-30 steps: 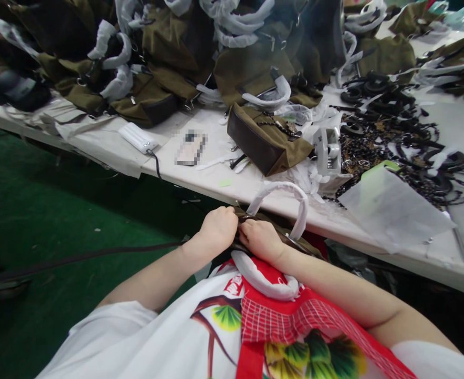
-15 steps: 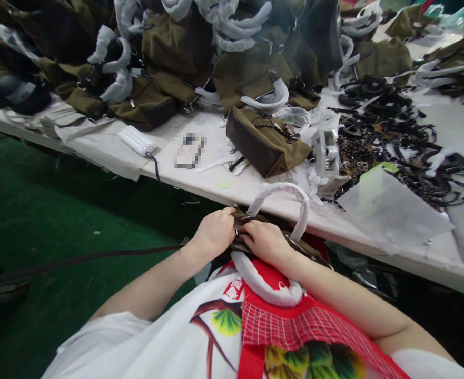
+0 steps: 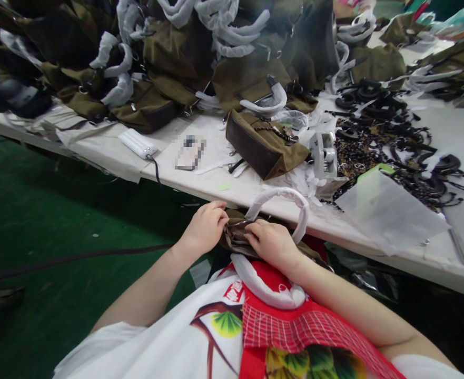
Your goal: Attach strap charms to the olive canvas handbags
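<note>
On my head view, the olive bag sits just past the red apron, by the near edge of the counter. My left hand pinches narrowly at the left end of the bag's opening; I can't tell whether the fingertips hold a zipper pull. My right hand grips the bag's rim with bent fingers, near the metal zipper. The mouth gapes between them. Beyond the bag lies a tilted second bag; to its right, dark cords.
</note>
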Available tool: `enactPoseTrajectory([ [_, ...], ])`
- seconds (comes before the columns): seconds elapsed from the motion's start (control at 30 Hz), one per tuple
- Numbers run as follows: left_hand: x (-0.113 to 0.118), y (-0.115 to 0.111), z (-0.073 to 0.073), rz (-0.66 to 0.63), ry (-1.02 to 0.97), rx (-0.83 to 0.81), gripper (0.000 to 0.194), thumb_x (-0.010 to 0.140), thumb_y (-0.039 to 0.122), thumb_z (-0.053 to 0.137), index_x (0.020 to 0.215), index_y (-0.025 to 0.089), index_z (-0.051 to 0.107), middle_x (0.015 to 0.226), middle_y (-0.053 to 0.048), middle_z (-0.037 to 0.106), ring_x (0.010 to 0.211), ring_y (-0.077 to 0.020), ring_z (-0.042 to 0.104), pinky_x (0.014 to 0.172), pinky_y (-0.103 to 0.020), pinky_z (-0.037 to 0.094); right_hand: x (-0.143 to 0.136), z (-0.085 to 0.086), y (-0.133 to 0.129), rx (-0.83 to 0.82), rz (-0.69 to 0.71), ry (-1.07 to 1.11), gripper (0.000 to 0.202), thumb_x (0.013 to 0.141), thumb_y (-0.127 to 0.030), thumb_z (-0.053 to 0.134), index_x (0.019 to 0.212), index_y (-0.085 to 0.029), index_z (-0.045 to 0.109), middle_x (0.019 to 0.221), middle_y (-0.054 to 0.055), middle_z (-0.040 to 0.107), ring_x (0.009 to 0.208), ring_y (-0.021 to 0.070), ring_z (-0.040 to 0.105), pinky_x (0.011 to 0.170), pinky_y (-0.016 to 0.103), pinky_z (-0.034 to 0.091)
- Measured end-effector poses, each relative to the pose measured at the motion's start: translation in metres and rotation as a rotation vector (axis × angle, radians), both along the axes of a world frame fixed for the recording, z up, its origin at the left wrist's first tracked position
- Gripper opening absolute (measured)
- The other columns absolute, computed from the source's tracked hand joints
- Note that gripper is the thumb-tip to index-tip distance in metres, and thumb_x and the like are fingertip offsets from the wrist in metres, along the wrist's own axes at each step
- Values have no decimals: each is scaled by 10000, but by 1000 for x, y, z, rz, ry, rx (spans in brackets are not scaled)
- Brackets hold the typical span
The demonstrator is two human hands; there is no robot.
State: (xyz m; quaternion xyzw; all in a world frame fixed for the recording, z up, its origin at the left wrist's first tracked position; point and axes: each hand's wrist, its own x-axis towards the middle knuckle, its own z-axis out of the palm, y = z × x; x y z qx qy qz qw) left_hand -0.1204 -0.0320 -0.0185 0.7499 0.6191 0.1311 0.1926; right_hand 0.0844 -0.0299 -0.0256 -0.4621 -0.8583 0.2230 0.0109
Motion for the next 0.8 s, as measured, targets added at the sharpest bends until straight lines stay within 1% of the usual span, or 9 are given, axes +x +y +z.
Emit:
enactPoseTrajectory([
  [0.1, -5, 0, 11, 51, -124, 77, 164, 900, 177, 507, 829, 168, 654, 1171, -96, 666, 1094, -208, 630, 1016, -365, 488, -5, -3, 0, -48, -34, 178, 238, 949, -284, 522, 1122, -214, 668, 1087, 58, 709, 983, 189, 652, 844, 272, 452],
  [0.23, 1, -2, 23, 44, -234, 127, 194, 909, 189, 472, 818, 182, 643, 1130, -84, 665, 1068, -194, 632, 972, -334, 507, -17, -4, 3, -124, -60, 410, 345, 882, -242, 615, 1226, -217, 620, 951, 11, 718, 837, 144, 641, 766, 240, 457],
  [0.3, 8, -2, 26, 14, -272, 115, 216, 905, 188, 457, 794, 188, 643, 1132, -81, 664, 1083, -192, 628, 968, -319, 509, -22, -6, 6, -133, -75, 473, 285, 886, -236, 619, 1168, -207, 652, 908, 3, 709, 789, 129, 624, 735, 230, 451],
  [0.37, 12, 0, 24, 4, -295, 113, 233, 900, 200, 454, 770, 196, 647, 1126, -76, 670, 1083, -194, 633, 968, -313, 513, -25, -9, 8, -152, -81, 497, 158, 925, -246, 582, 997, -191, 710, 863, 5, 702, 758, 120, 611, 715, 223, 444],
  [0.43, 14, 4, 18, 24, -312, 125, 238, 895, 233, 462, 760, 205, 655, 1111, -72, 681, 1052, -197, 650, 954, -315, 529, -24, -15, 11, -179, -89, 502, 221, 957, -262, 546, 860, -179, 727, 791, 3, 684, 718, 114, 597, 690, 218, 440],
  [0.53, 14, 14, 5, 43, -362, 157, 247, 893, 314, 482, 766, 223, 673, 1074, -67, 705, 957, -201, 688, 888, -313, 573, -18, -23, 14, -129, -113, 499, 190, 939, -248, 574, 858, -181, 732, 810, 12, 666, 758, 126, 597, 723, 226, 453],
  [0.63, 17, 21, -5, 20, -404, 246, 264, 897, 381, 492, 810, 249, 704, 1036, -63, 733, 959, -218, 702, 881, -327, 588, -13, -30, 15, -51, -139, 510, 168, 930, -222, 570, 879, -185, 726, 873, 29, 663, 819, 145, 608, 770, 241, 475],
  [0.7, 20, 22, -7, 0, -394, 299, 246, 884, 397, 519, 839, 263, 720, 1047, -61, 739, 977, -227, 705, 889, -337, 590, -11, -34, 14, -24, -148, 536, 181, 936, -218, 549, 889, -188, 721, 889, 33, 667, 824, 149, 616, 773, 243, 486],
  [0.8, 25, 22, -6, -45, -367, 314, 231, 871, 387, 542, 775, 268, 716, 1011, -52, 745, 921, -220, 716, 828, -318, 605, -10, -37, 14, -2, -146, 557, 189, 935, -237, 545, 900, -192, 726, 872, 31, 673, 802, 150, 626, 748, 234, 492],
])
